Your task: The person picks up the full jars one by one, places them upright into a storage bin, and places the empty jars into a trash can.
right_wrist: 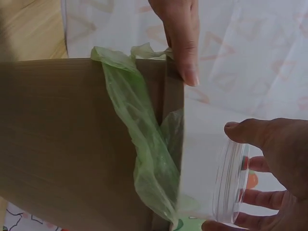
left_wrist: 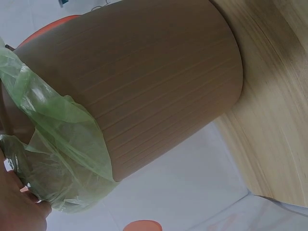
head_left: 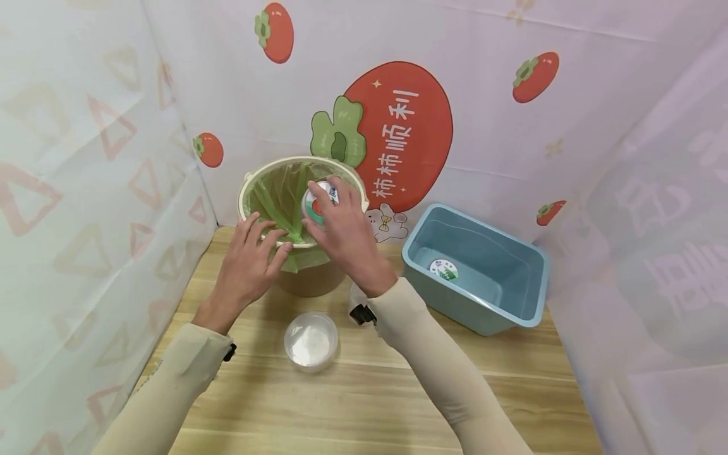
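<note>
My right hand point(head_left: 348, 230) grips a clear round plastic lid point(right_wrist: 232, 180) by its edge. It has a white, green and red label on top and sits over the mouth of a brown trash bin point(left_wrist: 159, 82) with a cream rim. A pale green garbage bag point(right_wrist: 137, 120) lines the bin and hangs over the rim at the front. My left hand point(head_left: 244, 268) holds the near left rim and the bag's edge there, fingers bent over it. A clear round container point(head_left: 311, 341) stands uncovered on the table in front of the bin. Another clear piece is partly hidden by my right wrist.
To the right of the bin stands a blue rectangular basin point(head_left: 474, 272), with a round labelled disc point(head_left: 443, 270) lying inside. Everything stands on a wooden table point(head_left: 352, 404). Printed cloth point(head_left: 483, 44) hangs close behind and along both sides.
</note>
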Action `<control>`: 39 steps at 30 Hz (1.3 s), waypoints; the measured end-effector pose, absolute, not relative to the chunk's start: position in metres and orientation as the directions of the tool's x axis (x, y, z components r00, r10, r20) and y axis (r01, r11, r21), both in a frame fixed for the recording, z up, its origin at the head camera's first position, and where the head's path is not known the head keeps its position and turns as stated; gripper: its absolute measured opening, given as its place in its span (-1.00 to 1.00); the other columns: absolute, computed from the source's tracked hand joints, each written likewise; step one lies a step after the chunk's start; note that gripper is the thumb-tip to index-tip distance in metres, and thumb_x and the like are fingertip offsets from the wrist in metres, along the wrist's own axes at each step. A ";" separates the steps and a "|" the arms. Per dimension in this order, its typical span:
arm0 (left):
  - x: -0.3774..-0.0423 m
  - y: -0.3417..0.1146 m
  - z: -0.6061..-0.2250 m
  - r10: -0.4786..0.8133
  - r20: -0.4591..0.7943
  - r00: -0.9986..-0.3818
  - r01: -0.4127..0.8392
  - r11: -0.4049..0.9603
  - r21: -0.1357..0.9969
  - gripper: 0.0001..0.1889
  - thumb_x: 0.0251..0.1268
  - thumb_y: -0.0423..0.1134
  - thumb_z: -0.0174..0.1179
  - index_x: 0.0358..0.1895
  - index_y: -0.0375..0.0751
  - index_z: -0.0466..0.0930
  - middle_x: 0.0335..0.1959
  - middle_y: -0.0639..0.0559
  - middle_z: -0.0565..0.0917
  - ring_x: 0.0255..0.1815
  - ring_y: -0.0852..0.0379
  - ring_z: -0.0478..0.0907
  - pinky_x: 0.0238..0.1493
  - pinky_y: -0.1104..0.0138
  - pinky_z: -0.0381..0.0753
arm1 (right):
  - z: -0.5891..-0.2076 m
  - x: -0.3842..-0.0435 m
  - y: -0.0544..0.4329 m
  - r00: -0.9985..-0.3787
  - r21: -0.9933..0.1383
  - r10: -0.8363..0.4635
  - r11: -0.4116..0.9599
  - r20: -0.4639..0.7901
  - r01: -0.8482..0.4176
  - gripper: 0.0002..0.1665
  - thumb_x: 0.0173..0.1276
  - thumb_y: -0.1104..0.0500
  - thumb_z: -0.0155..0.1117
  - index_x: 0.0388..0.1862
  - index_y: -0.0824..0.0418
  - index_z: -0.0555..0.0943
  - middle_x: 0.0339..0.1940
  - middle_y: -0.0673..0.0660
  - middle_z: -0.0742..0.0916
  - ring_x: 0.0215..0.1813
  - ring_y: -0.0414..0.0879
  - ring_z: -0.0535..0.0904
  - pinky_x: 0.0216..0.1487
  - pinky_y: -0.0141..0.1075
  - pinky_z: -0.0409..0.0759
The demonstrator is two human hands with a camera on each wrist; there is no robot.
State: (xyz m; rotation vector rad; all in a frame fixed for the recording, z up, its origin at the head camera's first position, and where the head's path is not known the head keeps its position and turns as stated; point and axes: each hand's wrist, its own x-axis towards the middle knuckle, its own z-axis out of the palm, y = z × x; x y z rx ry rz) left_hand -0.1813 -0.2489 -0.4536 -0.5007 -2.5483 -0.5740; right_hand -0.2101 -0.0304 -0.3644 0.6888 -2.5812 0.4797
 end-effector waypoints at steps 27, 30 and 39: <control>-0.181 -0.247 -0.454 0.249 0.548 -0.798 0.454 0.847 0.277 -0.66 0.67 -0.06 0.14 0.12 -0.27 0.70 0.29 -0.39 0.61 0.62 -0.48 0.29 0.68 -0.37 0.12 | -0.383 -0.230 -0.054 -0.905 -0.241 -0.414 0.872 0.096 -0.425 -0.28 0.60 -0.39 0.24 0.59 -0.13 0.56 0.53 0.18 0.58 0.36 0.15 0.60 0.06 0.01 0.82; -0.180 -0.247 -0.455 0.249 0.552 -0.796 0.455 0.847 0.275 -0.65 0.67 -0.05 0.14 0.14 -0.27 0.71 0.29 -0.39 0.61 0.62 -0.47 0.28 0.69 -0.36 0.12 | -0.384 -0.232 -0.054 -0.911 -0.236 -0.405 0.881 0.075 -0.411 -0.28 0.62 -0.39 0.20 0.59 -0.12 0.56 0.55 0.17 0.59 0.38 0.16 0.61 0.10 0.03 0.81; -0.180 -0.247 -0.455 0.255 0.542 -0.800 0.450 0.853 0.263 -0.64 0.69 -0.05 0.12 0.14 -0.28 0.69 0.30 -0.39 0.61 0.63 -0.45 0.27 0.69 -0.37 0.10 | -0.387 -0.231 -0.053 -0.912 -0.221 -0.398 0.885 0.098 -0.410 -0.42 0.70 -0.27 0.14 0.43 0.04 0.67 0.47 0.12 0.67 0.38 0.10 0.67 0.24 0.03 0.77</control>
